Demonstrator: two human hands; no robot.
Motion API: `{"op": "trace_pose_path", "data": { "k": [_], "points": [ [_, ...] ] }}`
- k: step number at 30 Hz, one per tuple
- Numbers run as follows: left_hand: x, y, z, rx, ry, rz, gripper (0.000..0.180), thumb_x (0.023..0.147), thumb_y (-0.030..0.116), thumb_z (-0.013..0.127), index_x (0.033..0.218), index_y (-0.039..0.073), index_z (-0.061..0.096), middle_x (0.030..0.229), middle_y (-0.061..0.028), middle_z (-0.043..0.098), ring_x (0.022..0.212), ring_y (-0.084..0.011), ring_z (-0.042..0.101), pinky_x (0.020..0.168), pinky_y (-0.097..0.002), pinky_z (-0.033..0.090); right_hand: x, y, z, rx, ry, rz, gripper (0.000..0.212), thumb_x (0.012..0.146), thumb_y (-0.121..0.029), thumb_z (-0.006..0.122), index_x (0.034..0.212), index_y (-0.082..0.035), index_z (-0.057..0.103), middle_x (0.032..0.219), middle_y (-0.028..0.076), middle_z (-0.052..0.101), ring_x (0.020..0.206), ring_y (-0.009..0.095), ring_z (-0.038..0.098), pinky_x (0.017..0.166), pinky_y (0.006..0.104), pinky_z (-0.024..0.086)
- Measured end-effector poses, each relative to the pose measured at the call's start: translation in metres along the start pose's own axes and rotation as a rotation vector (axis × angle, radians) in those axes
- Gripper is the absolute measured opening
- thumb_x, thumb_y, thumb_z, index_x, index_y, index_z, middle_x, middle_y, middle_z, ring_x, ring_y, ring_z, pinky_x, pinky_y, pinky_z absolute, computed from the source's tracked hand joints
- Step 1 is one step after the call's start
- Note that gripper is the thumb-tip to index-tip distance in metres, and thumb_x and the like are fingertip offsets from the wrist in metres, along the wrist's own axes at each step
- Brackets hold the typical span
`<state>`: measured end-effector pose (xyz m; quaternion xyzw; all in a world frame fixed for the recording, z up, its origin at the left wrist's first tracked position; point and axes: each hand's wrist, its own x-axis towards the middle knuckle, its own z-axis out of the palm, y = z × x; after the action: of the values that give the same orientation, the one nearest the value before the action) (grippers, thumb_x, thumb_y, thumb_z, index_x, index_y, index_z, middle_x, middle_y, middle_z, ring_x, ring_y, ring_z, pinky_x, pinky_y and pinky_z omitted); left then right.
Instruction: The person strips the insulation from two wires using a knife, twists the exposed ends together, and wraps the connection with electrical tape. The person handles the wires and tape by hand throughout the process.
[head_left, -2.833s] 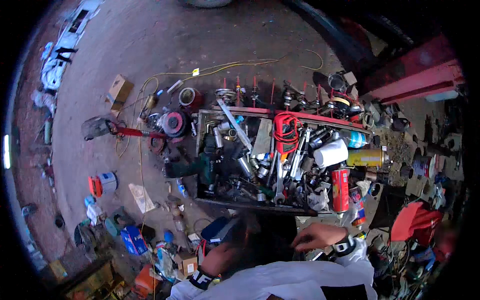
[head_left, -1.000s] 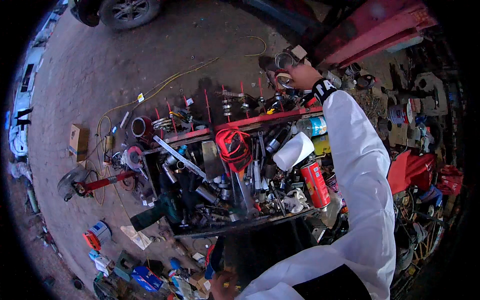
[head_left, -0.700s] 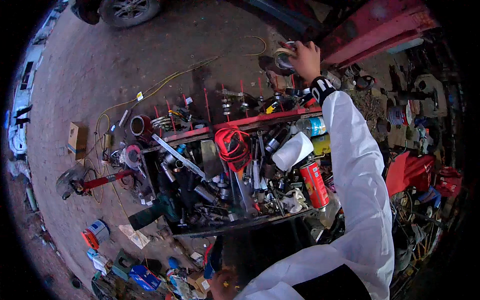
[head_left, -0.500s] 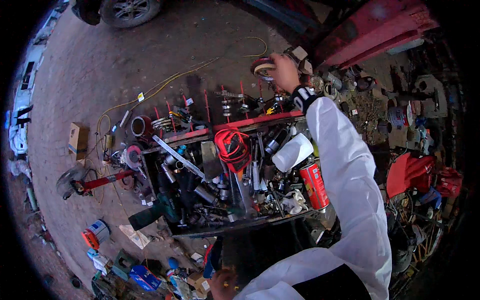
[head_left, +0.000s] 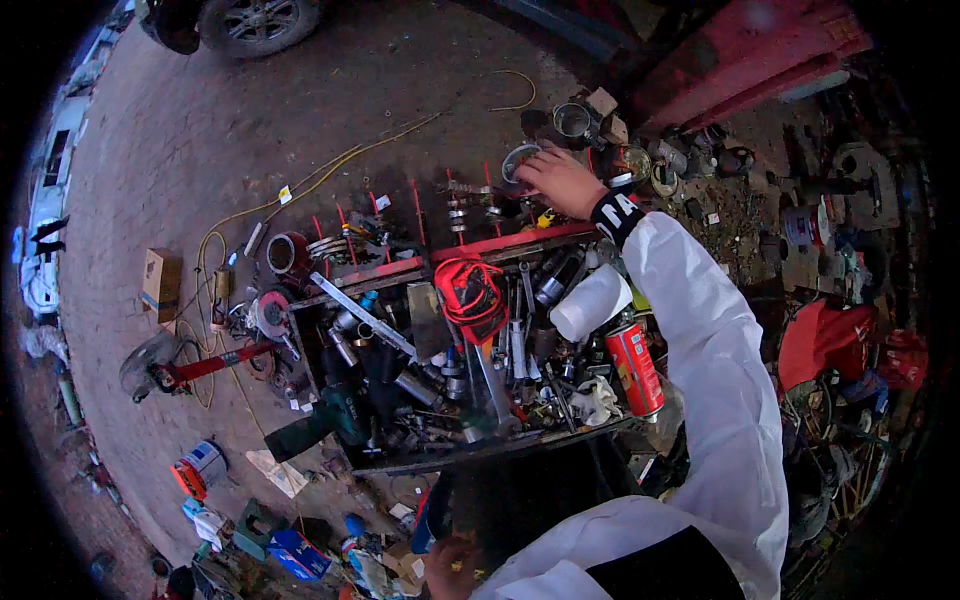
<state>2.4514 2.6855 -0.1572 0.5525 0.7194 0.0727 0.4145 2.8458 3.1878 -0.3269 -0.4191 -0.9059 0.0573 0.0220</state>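
My right hand (head_left: pixel 562 182) is stretched over the far right edge of the tool tray (head_left: pixel 440 464), its fingers curled on the rim of a round, pale-edged thing (head_left: pixel 517 161). Whether this is a tape roll or a shallow container, I cannot make out. Just beyond stands an open metal can (head_left: pixel 572 120). Low at the near edge, in shade, is my left hand (head_left: pixel 450 566), beside a dark blue and red item (head_left: pixel 430 517); its fingers are too dim to read. Between the hands, the tray holds sockets, wrenches, a coiled red cable (head_left: pixel 470 297) and a white roll (head_left: pixel 591 303).
A red spray can (head_left: pixel 634 371) lies by my right forearm. Upright red rods (head_left: pixel 417 210) line the tray's far side. A green power tool (head_left: pixel 325 422) sits at the left corner, with an angle grinder-like disc (head_left: pixel 272 313) beyond. Yellow hose (head_left: pixel 330 165) crosses the brick floor.
My right hand has come nearer and lower with its fingers on the round thing. The metal can behind it now shows. My left hand stays low at the near edge.
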Motion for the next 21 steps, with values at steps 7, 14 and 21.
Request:
{"op": "trace_pose_path", "data": {
  "k": [7, 14, 21],
  "points": [
    [0.008, 0.010, -0.005, -0.129, 0.002, -0.045, 0.015, 0.078, 0.018, 0.076, 0.090, 0.012, 0.069, 0.076, -0.0089, 0.067, 0.066, -0.0230, 0.063, 0.059, -0.0364, 0.050, -0.012, 0.016, -0.015, 0.386, 0.062, 0.163, 0.037, 0.088, -0.031, 0.064, 0.113, -0.004, 0.059, 0.114, 0.017, 0.058, 0.108, 0.037, 0.055, 0.093, 0.0449, 0.044],
    [-0.005, -0.017, 0.002, 0.046, -0.035, -0.048, 0.016, 0.077, 0.019, 0.078, 0.090, 0.013, 0.070, 0.078, -0.0083, 0.068, 0.067, -0.0229, 0.064, 0.058, -0.0364, 0.050, -0.001, 0.033, -0.013, 0.700, 0.105, 0.386, 0.041, 0.099, -0.036, 0.047, 0.115, -0.001, 0.059, 0.105, 0.018, 0.064, 0.100, 0.034, 0.061, 0.087, 0.0393, 0.047],
    [-0.008, -0.029, 0.005, -0.064, -0.064, -0.084, 0.018, 0.077, 0.016, 0.077, 0.093, 0.013, 0.069, 0.078, -0.0083, 0.068, 0.069, -0.0202, 0.064, 0.061, -0.0347, 0.051, -0.050, 0.092, -0.027, 0.535, 0.222, 0.529, 0.029, 0.089, -0.024, 0.064, 0.104, 0.000, 0.064, 0.093, 0.017, 0.067, 0.085, 0.028, 0.065, 0.076, 0.0378, 0.050]
  ]
}}
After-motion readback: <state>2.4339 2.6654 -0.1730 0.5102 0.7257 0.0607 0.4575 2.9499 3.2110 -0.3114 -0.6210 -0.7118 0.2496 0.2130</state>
